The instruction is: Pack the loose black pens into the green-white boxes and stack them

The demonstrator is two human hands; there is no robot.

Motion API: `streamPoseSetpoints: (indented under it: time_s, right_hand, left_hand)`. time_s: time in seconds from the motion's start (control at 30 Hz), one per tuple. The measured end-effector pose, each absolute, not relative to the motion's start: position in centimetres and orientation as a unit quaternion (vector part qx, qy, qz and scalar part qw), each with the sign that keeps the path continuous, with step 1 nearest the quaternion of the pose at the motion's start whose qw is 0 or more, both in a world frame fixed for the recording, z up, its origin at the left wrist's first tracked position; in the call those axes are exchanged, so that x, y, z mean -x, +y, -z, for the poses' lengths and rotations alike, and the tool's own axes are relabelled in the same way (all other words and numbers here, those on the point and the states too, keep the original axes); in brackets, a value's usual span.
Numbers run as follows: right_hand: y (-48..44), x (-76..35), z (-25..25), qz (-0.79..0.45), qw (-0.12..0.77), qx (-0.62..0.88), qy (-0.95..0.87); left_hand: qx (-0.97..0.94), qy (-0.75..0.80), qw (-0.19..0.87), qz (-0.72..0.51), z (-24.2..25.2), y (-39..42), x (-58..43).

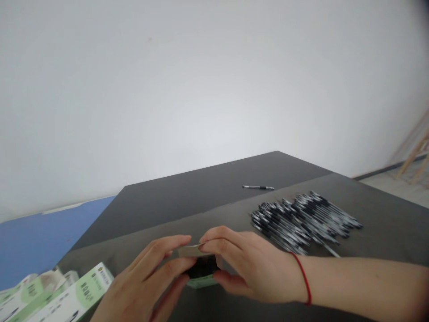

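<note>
Firstly, low before us over the table (167,205), as dial centre: one green-sided box (201,282), dark within, flap (188,252) raised, held between our left hand (147,277) and right hand (243,266), grip narrow. Nine o'clock: green-and-white cartons (85,290), bearing a printed pen (74,315); we cannot read the blurred characters. Two o'clock: heaped black-and-clear pens (301,221). One o'clock: one lone pen (258,187).

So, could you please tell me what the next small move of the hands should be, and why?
Probably fold the beige cardboard flap down over the dark opening of the small green-edged cardboard box: the flap appears raised, that end is open, and the left hand and right hand both have their fingers around it.
</note>
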State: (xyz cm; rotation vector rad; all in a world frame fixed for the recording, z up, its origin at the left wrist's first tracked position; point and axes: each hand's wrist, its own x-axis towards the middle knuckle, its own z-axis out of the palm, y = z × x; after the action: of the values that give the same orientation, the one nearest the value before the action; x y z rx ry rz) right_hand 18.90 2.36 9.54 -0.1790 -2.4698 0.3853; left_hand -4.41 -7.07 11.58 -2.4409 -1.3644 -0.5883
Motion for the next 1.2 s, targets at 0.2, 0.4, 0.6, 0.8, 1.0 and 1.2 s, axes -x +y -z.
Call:
streamPoseSetpoints:
  time_s: [0.2,0.4,0.6,0.8,1.0,1.2]
  right_hand:
    - [2.1,-18.7,-9.5,-0.165,0.315,0.056,-0.933]
    - [2.3,-18.9,-9.5,-0.184,0.302,0.050,-0.934]
    - [2.5,-19.4,-9.4,-0.181,0.308,0.034,-0.933]
    - [2.4,-20.1,-9.4,-0.192,0.299,0.041,-0.934]
    - [2.3,-20.8,-9.3,-0.217,0.292,0.029,-0.931]
    - [2.0,-21.1,-9.1,-0.207,0.289,0.032,-0.934]
  left_hand:
    - [0.858,-0.465,0.107,0.189,-11.9,-6.3,4.1]
    - [0.856,-0.484,-0.002,0.184,-12.4,-6.0,2.8]
    - [0.854,-0.496,-0.024,0.156,-12.8,-5.8,1.9]
    - [0.851,-0.504,0.020,0.147,-13.6,-6.0,1.7]
    - [0.861,-0.486,0.064,0.134,-13.8,-6.0,1.1]
    - [0.882,-0.440,0.089,0.145,-13.8,-6.5,1.8]
